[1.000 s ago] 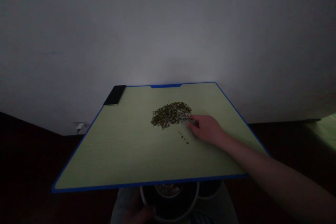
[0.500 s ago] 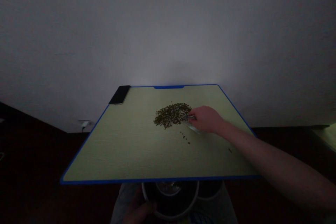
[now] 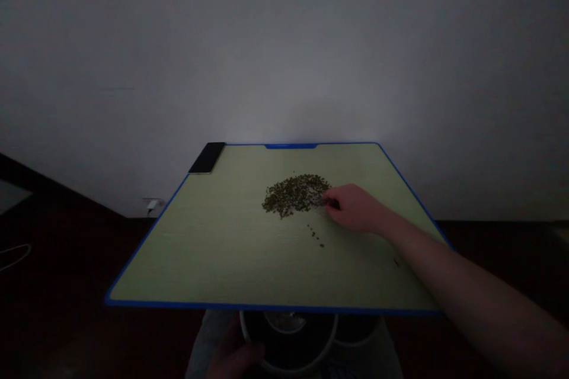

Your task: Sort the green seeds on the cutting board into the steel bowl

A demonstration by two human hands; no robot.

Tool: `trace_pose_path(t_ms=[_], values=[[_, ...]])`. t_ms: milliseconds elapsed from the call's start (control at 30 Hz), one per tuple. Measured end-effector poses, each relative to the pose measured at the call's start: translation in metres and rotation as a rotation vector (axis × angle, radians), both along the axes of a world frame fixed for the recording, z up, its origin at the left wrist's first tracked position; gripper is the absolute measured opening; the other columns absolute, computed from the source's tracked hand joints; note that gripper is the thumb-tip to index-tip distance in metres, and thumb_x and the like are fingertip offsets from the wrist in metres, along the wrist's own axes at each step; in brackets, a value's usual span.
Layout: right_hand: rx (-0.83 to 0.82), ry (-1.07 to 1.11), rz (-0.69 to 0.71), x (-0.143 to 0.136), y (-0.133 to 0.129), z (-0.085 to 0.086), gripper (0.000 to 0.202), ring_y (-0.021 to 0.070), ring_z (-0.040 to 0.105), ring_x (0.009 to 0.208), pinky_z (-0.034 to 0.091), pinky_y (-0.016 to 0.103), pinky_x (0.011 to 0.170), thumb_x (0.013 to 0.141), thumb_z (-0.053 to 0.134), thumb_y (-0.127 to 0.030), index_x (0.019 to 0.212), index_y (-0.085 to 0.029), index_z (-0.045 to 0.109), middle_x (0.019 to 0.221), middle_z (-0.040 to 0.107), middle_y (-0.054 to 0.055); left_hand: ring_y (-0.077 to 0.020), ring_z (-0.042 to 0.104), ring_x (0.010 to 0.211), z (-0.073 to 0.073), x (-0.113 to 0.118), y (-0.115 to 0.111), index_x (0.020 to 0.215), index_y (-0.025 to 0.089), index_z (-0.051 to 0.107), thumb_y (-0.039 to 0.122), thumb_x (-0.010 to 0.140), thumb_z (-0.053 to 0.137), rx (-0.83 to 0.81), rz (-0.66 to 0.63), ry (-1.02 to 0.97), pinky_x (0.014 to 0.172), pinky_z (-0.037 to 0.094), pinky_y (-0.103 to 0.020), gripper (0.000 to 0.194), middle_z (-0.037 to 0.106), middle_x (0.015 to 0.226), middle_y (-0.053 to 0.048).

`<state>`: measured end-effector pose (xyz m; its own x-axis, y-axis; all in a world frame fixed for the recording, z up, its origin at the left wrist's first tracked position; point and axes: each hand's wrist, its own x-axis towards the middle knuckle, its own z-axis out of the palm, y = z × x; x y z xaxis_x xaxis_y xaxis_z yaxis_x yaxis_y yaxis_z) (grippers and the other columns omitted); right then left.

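Note:
A pile of small green-brown grains, seed-like [image 3: 293, 194], lies spread on a pale board with a blue edge [image 3: 200, 260]. My right hand [image 3: 351, 204] reaches in from the right and rests at the pile's right edge. Its fingers are curled and pinched together; what they hold, if anything, I cannot make out. Below the board's near edge, my left hand [image 3: 237, 358] grips the left rim of a dark round bowl with a pale rim [image 3: 331, 337]. Inside this bowl sits a smaller shiny, clear-looking container [image 3: 287, 323], partly hidden by the board.
A black phone [image 3: 207, 157] lies at the board's far left corner. Several stray grains [image 3: 313, 234] trail from the pile, and a dark bit [image 3: 396, 262] lies near my forearm. Another dark container [image 3: 355, 328] stands beside the bowl. A pale wall [image 3: 284, 59] rises behind the board.
The clear, shiny piece under my right hand no longer shows. My right hand stays by the pile, its fingers more curled. The view has shifted slightly. My left hand keeps its grip.

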<state>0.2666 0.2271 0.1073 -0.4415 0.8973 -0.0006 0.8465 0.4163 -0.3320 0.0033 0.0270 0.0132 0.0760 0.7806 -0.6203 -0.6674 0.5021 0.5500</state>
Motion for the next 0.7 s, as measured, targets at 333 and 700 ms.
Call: trace_pose_path(t_ms=[333,700], values=[[0.07,0.046,0.005,-0.005,-0.001,-0.01,0.017,0.0141,0.053,0.066,0.032,0.027,0.062,0.081,0.051,-0.017,0.08,-0.017,0.068,0.076,0.068,0.005,-0.0428,0.069,0.102,-0.015,-0.008,-0.004,0.109,0.022,0.074,0.012,0.055,0.077,-0.092,-0.036,0.038,0.091,0.051,-0.056,0.055,0.081,0.096,-0.013],[0.077,0.052,-0.026,-0.007,0.0,-0.013,0.02,0.0158,0.057,0.071,0.035,0.027,0.065,0.084,0.05,-0.02,0.087,-0.017,0.069,0.082,0.07,0.006,-0.0423,0.068,0.106,-0.009,-0.002,-0.002,0.11,0.026,0.073,0.015,0.052,0.076,-0.044,-0.021,-0.02,0.089,0.052,-0.055,0.059,0.08,0.096,-0.011]])
